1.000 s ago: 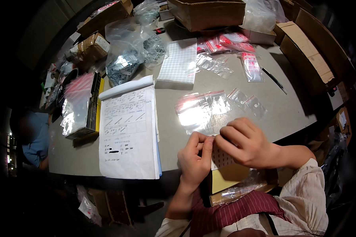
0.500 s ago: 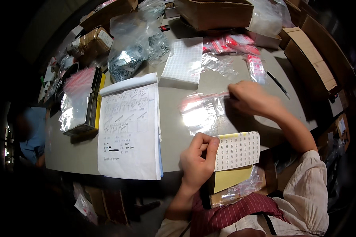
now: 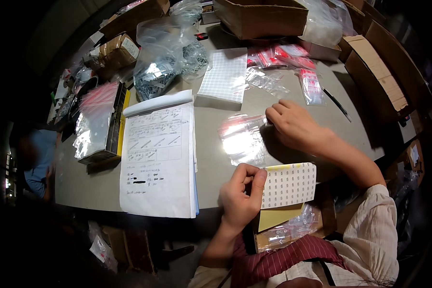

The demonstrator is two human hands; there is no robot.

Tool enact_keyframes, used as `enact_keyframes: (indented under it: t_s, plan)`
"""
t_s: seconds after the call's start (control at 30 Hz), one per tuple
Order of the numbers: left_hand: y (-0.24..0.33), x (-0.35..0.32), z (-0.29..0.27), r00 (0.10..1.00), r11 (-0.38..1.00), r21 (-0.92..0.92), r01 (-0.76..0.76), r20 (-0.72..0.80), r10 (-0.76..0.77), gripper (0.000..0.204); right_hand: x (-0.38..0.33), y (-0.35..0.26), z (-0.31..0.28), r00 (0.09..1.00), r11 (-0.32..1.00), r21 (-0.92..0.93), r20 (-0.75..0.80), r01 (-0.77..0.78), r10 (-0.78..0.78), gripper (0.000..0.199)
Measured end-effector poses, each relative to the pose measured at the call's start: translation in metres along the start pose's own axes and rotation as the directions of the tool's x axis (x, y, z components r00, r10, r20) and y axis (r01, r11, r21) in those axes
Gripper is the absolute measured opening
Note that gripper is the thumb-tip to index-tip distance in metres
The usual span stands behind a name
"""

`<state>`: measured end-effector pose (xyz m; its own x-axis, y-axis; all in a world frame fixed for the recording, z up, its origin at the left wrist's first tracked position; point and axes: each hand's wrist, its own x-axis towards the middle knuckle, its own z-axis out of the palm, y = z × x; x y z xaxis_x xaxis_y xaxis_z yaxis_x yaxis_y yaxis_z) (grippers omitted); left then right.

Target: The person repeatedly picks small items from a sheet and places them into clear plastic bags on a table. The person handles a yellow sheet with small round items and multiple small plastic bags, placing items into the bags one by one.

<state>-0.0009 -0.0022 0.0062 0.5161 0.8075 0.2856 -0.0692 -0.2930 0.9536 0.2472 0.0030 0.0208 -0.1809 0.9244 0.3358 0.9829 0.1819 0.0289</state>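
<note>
Table (image 3: pixel 216 120): a grey top crowded with packing goods, with a bare patch in front of the person where the hands work.
Cartons: a big brown box (image 3: pixel 259 17) stands at the far edge and more cardboard boxes (image 3: pixel 374 77) line the right side; what is inside them I cannot see from here.
Paper pad (image 3: pixel 158 158): lies flat to the left of the hands, its top sheet folded back, printed tables and drawings facing up where the person can read them.
Bulk bag (image 3: pixel 161 72): a large clear sack, far left of centre, holding a heap of small dark metal parts.
Label stack (image 3: pixel 224 77): white gridded sheets, just beyond the pad.
Red-topped bags (image 3: pixel 283 55): small zip pouches strewn far right; contents too small to tell.
Clear bag (image 3: pixel 242 137): an empty-looking pouch lying flat in the middle, pinned at its right end.
Right hand (image 3: pixel 295 126): fingers curled down, tips pressing the bag's corner so it stays put.
Sticker sheet (image 3: pixel 289 185): a white sheet of small round stickers on yellow backing, at the near edge of the table.
Left hand (image 3: pixel 240 194): thumb and fingers pinched closed on the sheet's left edge, holding it up off the lap.
Lap pouch (image 3: pixel 285 230): a clear bag of small parts under the sheet.
</note>
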Motion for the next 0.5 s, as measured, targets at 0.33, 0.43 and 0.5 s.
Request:
enact_keyframes:
  t_s: [0.33,0.43,0.5]
  plan:
    - [-0.012,-0.021,-0.008,0.995,0.948,-0.316,-0.025,-0.098,-0.006,0.011,-0.073,0.059,-0.033,0.962,0.962,0.262,0.273,-0.072,-0.002,0.064]
    - [-0.018,-0.025,-0.016,0.98,0.888,-0.449,-0.095,-0.198,0.004,0.008,-0.105,0.034,-0.044,0.949,0.849,0.52,0.304,-0.089,-0.086,0.056]
    - [-0.018,-0.025,-0.017,0.965,0.856,-0.502,-0.124,-0.261,-0.013,0.009,-0.123,0.016,-0.053,0.935,0.697,0.715,0.274,-0.042,-0.226,0.052]
